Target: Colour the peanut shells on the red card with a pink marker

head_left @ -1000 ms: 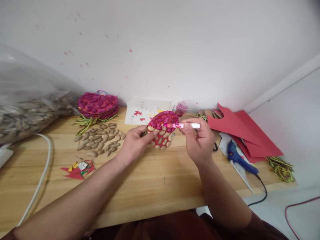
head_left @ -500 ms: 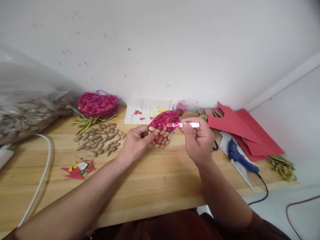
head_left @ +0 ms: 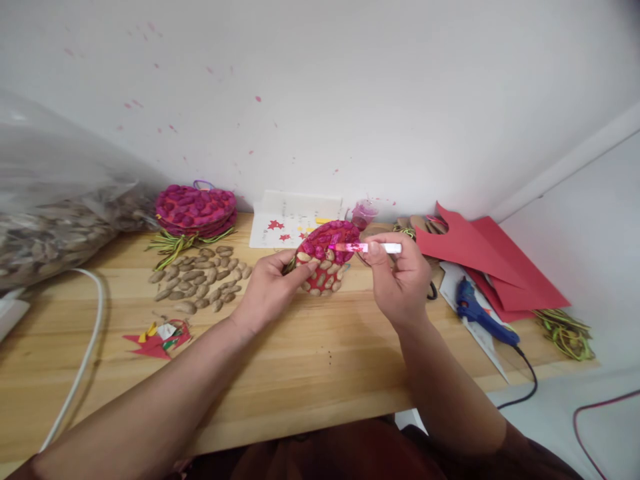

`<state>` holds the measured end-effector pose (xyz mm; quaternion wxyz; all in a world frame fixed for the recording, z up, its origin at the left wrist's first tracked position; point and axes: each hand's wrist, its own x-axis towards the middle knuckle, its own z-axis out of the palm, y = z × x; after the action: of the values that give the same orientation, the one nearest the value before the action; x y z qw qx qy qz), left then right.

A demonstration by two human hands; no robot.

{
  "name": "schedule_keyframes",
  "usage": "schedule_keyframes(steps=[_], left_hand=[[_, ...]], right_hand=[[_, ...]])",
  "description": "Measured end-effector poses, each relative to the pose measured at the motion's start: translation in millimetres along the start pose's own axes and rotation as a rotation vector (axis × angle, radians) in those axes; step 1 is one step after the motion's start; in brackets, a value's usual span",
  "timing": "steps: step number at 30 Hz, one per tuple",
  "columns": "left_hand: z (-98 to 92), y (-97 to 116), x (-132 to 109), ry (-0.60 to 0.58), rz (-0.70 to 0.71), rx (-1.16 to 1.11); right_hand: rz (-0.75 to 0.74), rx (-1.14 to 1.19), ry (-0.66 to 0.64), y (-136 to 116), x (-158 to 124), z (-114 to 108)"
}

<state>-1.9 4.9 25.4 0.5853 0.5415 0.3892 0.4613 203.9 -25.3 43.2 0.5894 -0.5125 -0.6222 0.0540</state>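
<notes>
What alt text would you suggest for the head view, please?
The left hand holds a red disc of peanut shells while the right hand holds a pink-tipped brush against it. Loose shells and a blue glue gun lie on the wooden table.

The round red disc (head_left: 324, 267) is covered with peanut shells. The shells on its far half are painted pink, and those on its near half are plain tan. It is tilted, and the left hand (head_left: 270, 290) holds its left edge. The thin brush (head_left: 373, 248) lies almost level. Its white handle is in the right hand (head_left: 400, 280), and its pink-stained tip touches the disc's far right part.
</notes>
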Motion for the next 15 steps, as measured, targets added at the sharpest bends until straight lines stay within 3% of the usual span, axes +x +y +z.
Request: schedule_keyframes(steps=[15], left_hand=[[-2.1,-2.5,1.2,0.003,-0.011,0.016]], right_hand=[[-0.027,-0.053,0.0,0.3,0.1,-2.9]])
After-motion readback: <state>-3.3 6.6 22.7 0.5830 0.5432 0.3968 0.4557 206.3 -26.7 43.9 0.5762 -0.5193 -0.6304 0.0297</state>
